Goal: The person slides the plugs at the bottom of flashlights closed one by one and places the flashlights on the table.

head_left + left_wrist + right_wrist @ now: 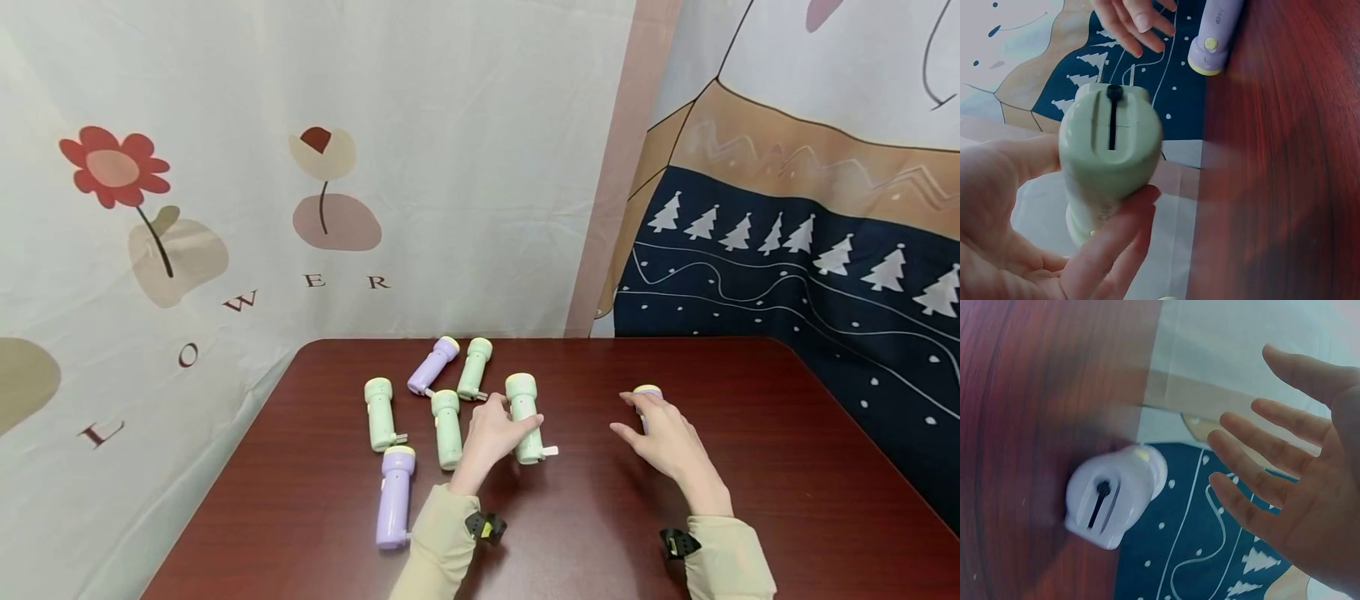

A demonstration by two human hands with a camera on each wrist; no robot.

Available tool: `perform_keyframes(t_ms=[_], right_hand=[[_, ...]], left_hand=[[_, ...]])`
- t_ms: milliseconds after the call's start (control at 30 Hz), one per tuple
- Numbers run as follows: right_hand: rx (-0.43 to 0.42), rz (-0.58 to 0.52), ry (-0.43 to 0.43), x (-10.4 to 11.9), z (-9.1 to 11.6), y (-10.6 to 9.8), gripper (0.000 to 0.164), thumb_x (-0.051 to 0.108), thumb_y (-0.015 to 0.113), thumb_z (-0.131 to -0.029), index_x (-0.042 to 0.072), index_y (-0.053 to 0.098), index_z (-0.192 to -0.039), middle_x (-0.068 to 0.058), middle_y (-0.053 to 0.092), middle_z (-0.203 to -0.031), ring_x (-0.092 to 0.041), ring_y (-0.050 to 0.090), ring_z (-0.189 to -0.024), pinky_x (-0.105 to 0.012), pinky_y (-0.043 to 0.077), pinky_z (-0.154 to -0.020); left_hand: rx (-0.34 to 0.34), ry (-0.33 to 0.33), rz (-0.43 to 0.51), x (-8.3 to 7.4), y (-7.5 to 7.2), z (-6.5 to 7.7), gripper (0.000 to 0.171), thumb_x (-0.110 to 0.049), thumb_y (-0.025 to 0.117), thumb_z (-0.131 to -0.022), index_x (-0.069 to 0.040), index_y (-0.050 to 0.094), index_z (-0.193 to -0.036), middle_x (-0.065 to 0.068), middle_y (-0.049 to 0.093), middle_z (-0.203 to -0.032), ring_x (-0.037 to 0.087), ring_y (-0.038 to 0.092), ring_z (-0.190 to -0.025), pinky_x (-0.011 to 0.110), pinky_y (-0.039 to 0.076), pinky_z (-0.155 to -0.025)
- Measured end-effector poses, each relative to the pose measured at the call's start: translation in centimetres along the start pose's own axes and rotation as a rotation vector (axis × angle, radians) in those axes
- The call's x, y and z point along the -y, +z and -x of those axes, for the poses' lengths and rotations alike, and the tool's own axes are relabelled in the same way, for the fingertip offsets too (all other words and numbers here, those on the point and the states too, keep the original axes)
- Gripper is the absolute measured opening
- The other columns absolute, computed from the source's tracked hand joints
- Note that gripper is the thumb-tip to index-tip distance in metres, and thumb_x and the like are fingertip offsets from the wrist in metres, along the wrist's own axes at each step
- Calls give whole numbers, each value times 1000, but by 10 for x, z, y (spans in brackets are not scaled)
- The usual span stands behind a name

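Pale sleeves (438, 542) foremost: left hand (491, 432), fingers gripping a green flashlight (523, 408) (prongs (551, 451) out) over the worktop (585, 533); right hand (663, 433), fingers spread, empty, beside a purple flashlight (1127, 487). Loosened pinch could drop the former.

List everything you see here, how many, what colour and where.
Table: 1, reddish brown, foreground
Loose green flashlights: 3, light green, on the table's left half
Held green flashlight: 1, light green, in the left hand
Left purple flashlights: 2, purple, on the table's left half
Right purple flashlight: 1, purple, near the right hand
Flower cloth: 1, white, hanging behind the table
Tree-print cloth: 1, navy and tan, hanging at right
Sleeves: 2, cream, at bottom edge
Wrist straps: 2, black, on the sleeves
Left hand: 1, bare, mid-table
Right hand: 1, bare, table's right side
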State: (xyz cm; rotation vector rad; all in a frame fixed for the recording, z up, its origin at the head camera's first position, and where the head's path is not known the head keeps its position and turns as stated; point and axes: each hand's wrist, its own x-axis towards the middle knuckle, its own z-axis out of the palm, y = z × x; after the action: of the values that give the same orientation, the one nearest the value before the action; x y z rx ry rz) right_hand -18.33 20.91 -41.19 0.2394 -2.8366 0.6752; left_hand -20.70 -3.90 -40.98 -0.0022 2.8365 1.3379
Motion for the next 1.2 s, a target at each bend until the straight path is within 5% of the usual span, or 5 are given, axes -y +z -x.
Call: perform_keyframes(t_ms=[400, 900, 1200], right_hand=[[-6, 11, -125, 26, -3, 14, 51, 30, 75, -79, 5, 61, -121, -13, 67, -114, -29, 64, -102, -47, 53, -82], [140, -30, -161, 53, -1, 26, 52, 33, 75, -80, 10, 61, -124, -10, 63, -122, -27, 61, -111, -46, 51, -88], [94, -1, -231, 59, 0, 31, 46, 31, 77, -77, 10, 64, -117, -3, 67, -110, -22, 63, -102, -42, 52, -82]], left_hand=[[-82, -5, 47, -2, 6, -4, 55, -41, 76, -72, -2, 57, -104, 10, 64, -84, 20, 59, -75, 31, 45, -62], [-93, 0, 76, -7, 10, -4, 58, -42, 75, -74, -1, 56, -110, 12, 65, -90, 22, 61, -80, 32, 47, -66], [-103, 22, 82, -12, 11, -3, 57, -42, 75, -74, -1, 56, -109, 11, 64, -86, 20, 58, -77, 30, 45, -65]])
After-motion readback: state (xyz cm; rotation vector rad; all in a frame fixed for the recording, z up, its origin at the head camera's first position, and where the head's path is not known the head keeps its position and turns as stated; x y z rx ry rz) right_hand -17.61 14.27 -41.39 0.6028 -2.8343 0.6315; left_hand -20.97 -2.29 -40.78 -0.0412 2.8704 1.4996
